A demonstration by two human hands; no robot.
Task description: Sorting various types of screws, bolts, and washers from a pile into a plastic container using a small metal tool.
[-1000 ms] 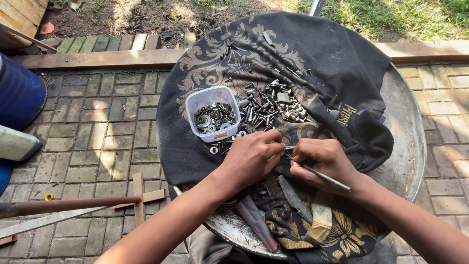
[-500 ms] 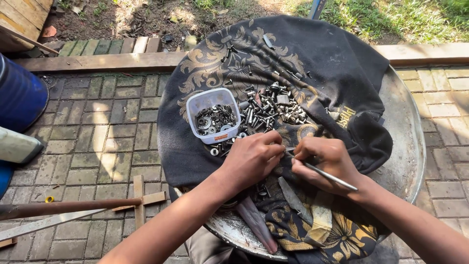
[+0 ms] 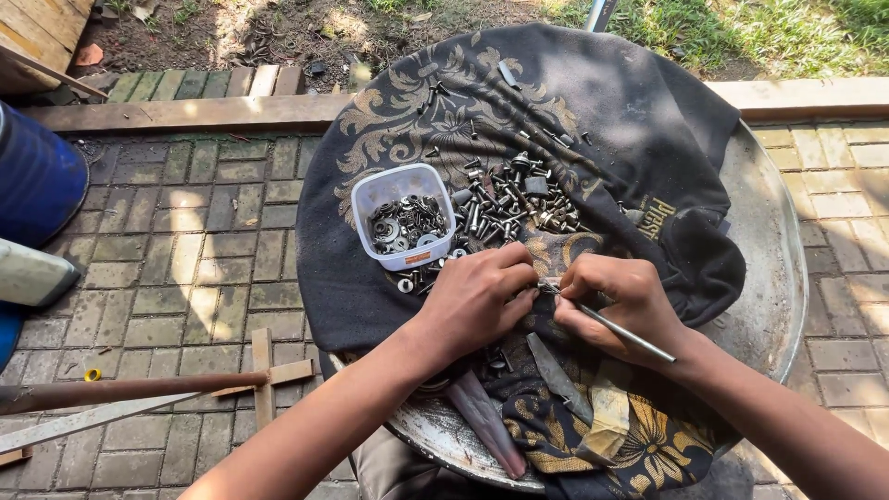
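- My left hand (image 3: 477, 301) is curled tight, fingertips pinching a tiny metal piece that I can barely make out where my two hands meet; it sits just above the dark patterned cloth (image 3: 593, 102) spread over the round metal tray (image 3: 773, 278).
- My right hand (image 3: 620, 301) is closed around a thin silver metal rod (image 3: 625, 331), held like a pen, with its tip pressed to that small piece.
- If the rod tip skids off, I think it could jab my left fingertips, since they are right against the point.
- The little piece could pop loose from my pinch and vanish into the cloth folds or the loose heap of grey bolts, nuts and washers (image 3: 514, 204) just beyond my knuckles.
- The small clear plastic tub of washers (image 3: 405, 218) stands near my left hand; a sideways jerk of my wrist could tip it and scatter the contents.
- The cloth hangs over the tray edge, so dragging it with my forearm may roll hardware onto the grey brick paving (image 3: 185, 268).
- A flat dark metal blade-like bar (image 3: 558, 375) lies beneath my wrists; leaning down carelessly could scrape me.
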